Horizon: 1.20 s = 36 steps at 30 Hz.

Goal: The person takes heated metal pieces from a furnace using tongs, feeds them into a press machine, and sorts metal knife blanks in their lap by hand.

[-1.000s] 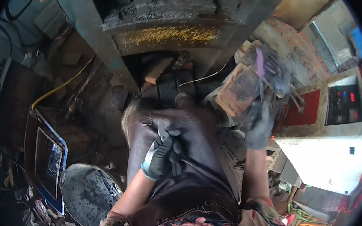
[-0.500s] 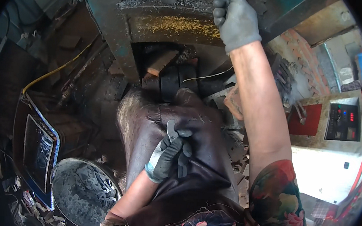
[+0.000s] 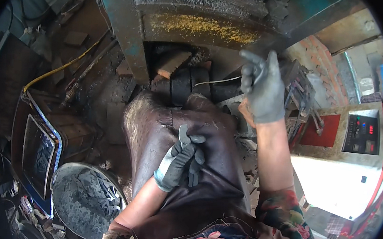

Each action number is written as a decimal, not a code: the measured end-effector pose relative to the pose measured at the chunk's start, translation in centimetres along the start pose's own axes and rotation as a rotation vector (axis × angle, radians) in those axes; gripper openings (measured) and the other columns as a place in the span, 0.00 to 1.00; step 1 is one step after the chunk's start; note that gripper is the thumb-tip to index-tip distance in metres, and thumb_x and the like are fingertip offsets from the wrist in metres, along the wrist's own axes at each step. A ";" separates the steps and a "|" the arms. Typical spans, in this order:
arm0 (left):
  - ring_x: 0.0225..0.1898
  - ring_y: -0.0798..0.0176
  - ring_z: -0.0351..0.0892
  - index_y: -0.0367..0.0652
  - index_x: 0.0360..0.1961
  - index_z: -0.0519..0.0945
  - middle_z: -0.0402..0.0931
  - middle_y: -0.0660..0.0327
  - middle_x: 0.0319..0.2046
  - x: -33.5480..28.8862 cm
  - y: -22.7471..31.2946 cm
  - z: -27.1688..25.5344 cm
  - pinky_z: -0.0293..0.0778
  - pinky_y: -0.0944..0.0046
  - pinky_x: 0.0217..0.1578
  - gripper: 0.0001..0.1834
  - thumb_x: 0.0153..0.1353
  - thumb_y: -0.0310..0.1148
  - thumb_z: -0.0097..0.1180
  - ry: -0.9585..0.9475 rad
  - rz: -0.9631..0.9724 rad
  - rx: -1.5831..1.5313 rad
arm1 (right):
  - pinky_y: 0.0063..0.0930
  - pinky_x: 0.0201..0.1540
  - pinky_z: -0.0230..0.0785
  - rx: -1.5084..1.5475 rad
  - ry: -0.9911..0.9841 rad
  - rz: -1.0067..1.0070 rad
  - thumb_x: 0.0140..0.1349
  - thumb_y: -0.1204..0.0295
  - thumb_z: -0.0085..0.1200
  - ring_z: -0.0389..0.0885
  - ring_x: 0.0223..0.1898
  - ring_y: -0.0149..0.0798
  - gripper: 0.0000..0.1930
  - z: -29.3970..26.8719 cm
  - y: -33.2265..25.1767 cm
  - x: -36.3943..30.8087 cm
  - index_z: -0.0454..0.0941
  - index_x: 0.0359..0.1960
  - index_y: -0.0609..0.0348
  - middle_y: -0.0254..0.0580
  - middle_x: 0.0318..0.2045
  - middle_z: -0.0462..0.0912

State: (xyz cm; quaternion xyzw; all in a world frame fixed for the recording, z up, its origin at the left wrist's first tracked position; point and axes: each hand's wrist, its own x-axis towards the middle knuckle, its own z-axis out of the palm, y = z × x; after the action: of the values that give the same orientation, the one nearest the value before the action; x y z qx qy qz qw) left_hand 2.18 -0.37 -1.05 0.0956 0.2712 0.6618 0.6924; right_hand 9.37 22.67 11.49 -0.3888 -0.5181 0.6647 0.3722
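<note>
My left hand (image 3: 177, 164), in a grey-and-white work glove, rests above my lap with its fingers closed round a flat grey metal piece (image 3: 183, 133). The rounded, curved end of the piece sticks up past the fingers, and the middle is hidden in the grip. Over to the right, my right hand (image 3: 264, 90), in a grey glove, is raised with fingers apart and nothing visible in it. Below that hand's wrist lies a reddish brick (image 3: 247, 111). A dark leather apron (image 3: 204, 125) covers my legs.
Ahead stands a heavy metal frame (image 3: 167, 33) with gritty debris on its ledge. A round bucket (image 3: 77, 200) of metal pieces is at my lower left, beside a metal-edged box (image 3: 38, 151). A white control cabinet (image 3: 338, 184) with a lit panel stands right.
My right hand has come down and back from the ledge of the frame, and its fingers have spread. My left hand keeps hold of the metal piece in nearly the same place.
</note>
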 end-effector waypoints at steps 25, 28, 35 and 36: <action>0.19 0.72 0.72 0.39 0.59 0.66 0.77 0.62 0.30 0.1 0.1 0.6 0.71 0.72 0.18 0.18 0.73 0.38 0.40 0.052 -0.003 -0.026 | 0.18 0.18 0.58 0.054 -0.055 -0.136 0.70 0.56 0.44 0.68 0.17 0.27 0.18 4.1 -5.5 11.9 0.75 0.32 0.59 0.33 0.19 0.74; 0.17 0.70 0.72 0.39 0.58 0.66 0.77 0.61 0.29 -0.1 0.3 0.5 0.70 0.71 0.14 0.17 0.73 0.37 0.39 0.037 -0.005 0.001 | 0.18 0.18 0.57 0.015 0.040 -0.204 0.70 0.58 0.44 0.67 0.16 0.27 0.17 4.9 -5.1 11.9 0.75 0.32 0.58 0.32 0.18 0.73; 0.15 0.70 0.71 0.40 0.57 0.66 0.77 0.61 0.29 0.0 0.1 0.4 0.69 0.71 0.14 0.16 0.74 0.37 0.38 0.043 0.004 0.023 | 0.18 0.16 0.56 -0.040 -0.004 -0.175 0.70 0.59 0.43 0.64 0.15 0.25 0.16 5.2 -6.1 12.7 0.75 0.31 0.57 0.30 0.17 0.71; 0.15 0.70 0.71 0.40 0.57 0.66 0.77 0.61 0.29 0.0 0.1 0.4 0.69 0.71 0.14 0.16 0.74 0.37 0.38 0.044 0.009 0.027 | 0.18 0.16 0.56 -0.042 -0.005 -0.176 0.70 0.59 0.43 0.64 0.15 0.25 0.16 5.1 -6.2 12.7 0.75 0.31 0.57 0.30 0.17 0.71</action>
State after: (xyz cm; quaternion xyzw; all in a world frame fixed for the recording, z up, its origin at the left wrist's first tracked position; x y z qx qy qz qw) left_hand 2.29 -0.24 -0.71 0.0915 0.2948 0.6630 0.6820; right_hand -0.06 33.22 16.75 -0.3477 -0.5651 0.6195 0.4196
